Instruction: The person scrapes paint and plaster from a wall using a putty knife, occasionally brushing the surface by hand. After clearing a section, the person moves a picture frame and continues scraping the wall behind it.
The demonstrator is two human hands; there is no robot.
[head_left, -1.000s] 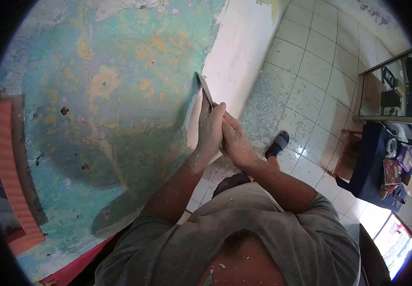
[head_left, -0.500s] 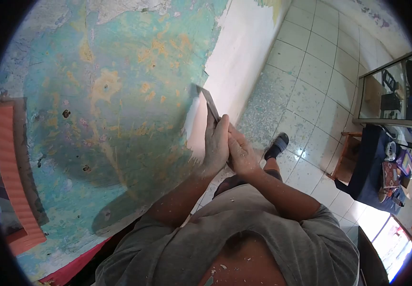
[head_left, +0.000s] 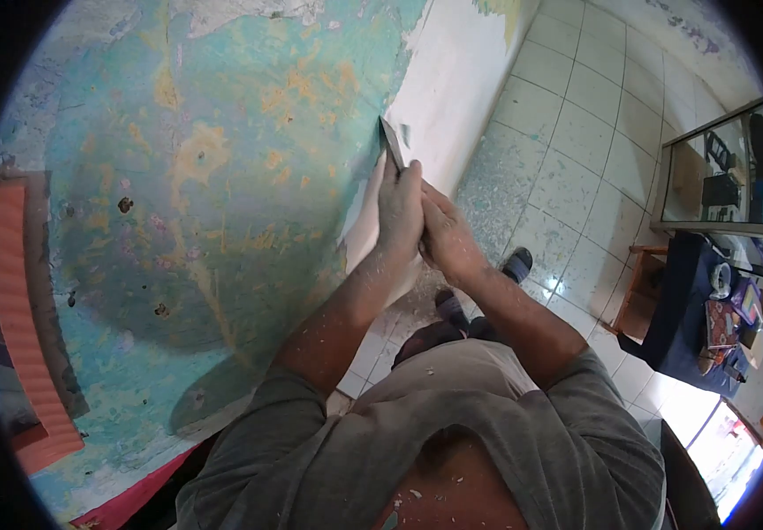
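Observation:
A flat metal scraper (head_left: 391, 141) has its blade edge against the wall, where green paint (head_left: 311, 203) meets a bare white strip (head_left: 439, 79). My left hand (head_left: 401, 208) is closed around the scraper, one digit stretched along it toward the blade. Pressed in close behind it, my right hand (head_left: 450, 237) is also closed on the tool's handle end. Both hands hide the handle itself. A small loose flake (head_left: 405, 136) shows beside the blade. Pale dust and chips cover my hands and forearms.
An orange frame (head_left: 41, 353) is on the wall at left. Paint chips litter the tiled floor (head_left: 567, 168) near my feet. At right stand a glass cabinet (head_left: 726, 168) and a dark-covered table (head_left: 677, 309) bearing several items.
Both hands and the scraper have moved up along the paint's edge, away from my body. A flake has appeared beside the blade. My second foot has come into view.

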